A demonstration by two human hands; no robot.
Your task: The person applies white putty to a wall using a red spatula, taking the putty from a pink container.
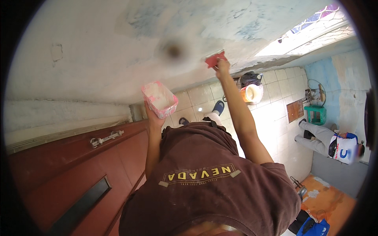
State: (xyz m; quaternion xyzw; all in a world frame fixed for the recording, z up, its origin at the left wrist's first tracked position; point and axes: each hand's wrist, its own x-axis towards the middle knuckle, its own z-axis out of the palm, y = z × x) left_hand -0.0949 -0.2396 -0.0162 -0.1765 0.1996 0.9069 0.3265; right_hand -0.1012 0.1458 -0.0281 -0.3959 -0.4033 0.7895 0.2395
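Note:
My left hand (154,117) is wrapped around the lower side of a pink rectangular tub (170,107), its rim smeared white. Whitish paste (158,96) lies inside the tub. Farther up and to the right, my right hand (222,67) grips a red putty spreader (215,59). The spreader's far edge is at the wall (130,59), which carries patchy white and bluish filler. My right arm is stretched out, and the fingers under the tub are partly hidden.
A brown door (78,169) with a metal bolt (107,138) stands at my left. A bucket (250,94) and black bag (251,78) sit on the tiled floor (200,94). Farther right are a green stool (316,115) and another person (334,145). A grilled window (315,33) is upper right.

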